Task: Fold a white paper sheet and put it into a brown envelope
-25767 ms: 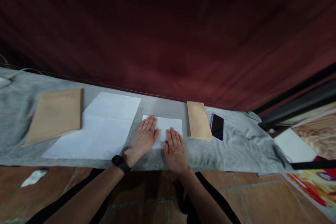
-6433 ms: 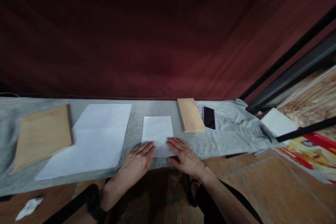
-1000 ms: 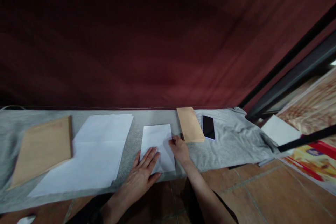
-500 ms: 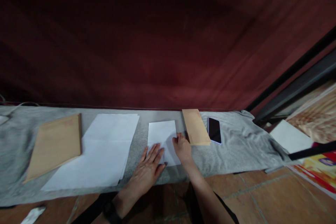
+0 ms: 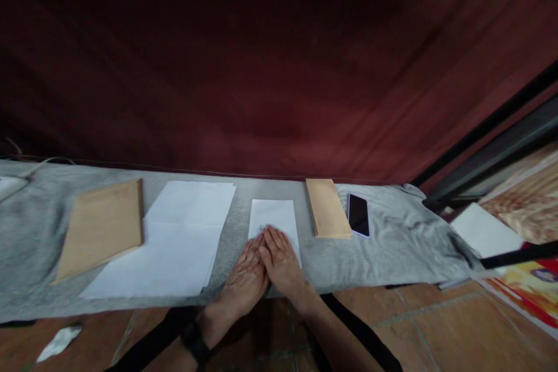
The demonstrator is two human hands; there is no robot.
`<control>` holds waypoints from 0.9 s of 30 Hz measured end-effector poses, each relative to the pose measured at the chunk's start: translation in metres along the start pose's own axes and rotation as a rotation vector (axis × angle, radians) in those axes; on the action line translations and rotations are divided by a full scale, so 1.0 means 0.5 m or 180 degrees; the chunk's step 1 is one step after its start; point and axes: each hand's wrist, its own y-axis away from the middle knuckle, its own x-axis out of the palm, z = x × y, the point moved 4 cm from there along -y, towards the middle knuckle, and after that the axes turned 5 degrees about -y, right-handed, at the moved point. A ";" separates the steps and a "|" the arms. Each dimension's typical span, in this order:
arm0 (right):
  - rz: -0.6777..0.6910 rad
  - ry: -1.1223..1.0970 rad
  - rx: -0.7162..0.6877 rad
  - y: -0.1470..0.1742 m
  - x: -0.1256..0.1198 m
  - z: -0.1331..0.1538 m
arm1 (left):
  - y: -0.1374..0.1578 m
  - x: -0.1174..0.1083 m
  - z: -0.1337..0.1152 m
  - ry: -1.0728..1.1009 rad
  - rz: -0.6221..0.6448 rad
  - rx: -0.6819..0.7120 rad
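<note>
A small white sheet of paper [image 5: 274,211], which looks folded, lies on the grey cloth in front of me. My left hand [image 5: 247,276] rests flat on its near left part, fingers stretched out. My right hand [image 5: 281,260] presses flat on the paper's near half, its fingers touching and partly over those of my left hand. Both hands cover the lower part of the paper. To the left spreads a stack of larger white sheets [image 5: 174,244]. Narrow brown envelopes [image 5: 329,209] lie just right of the paper.
A thick brown paper packet [image 5: 104,221] overlaps the large sheets at the left. A smartphone [image 5: 358,215] lies right of the envelopes. The grey cloth [image 5: 401,244] covers a long surface before a dark red curtain [image 5: 261,70]. Dark metal bars [image 5: 492,133] stand at the right.
My right hand has left the paper's right edge and moved left, its bent fingers now flattened beside my left hand. The view has shifted slightly.
</note>
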 end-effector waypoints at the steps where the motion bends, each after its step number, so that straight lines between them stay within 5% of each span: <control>1: -0.0004 0.0068 0.0009 0.008 -0.001 -0.006 | 0.002 -0.001 0.002 0.0007 0.0010 -0.0030; 13: -0.0182 0.0661 0.0157 0.080 -0.039 -0.065 | 0.035 -0.002 0.032 -0.0228 -0.0069 -0.0485; 27: -0.0017 0.0725 0.0061 0.113 -0.069 -0.077 | 0.019 -0.030 0.037 0.0178 0.0358 0.0154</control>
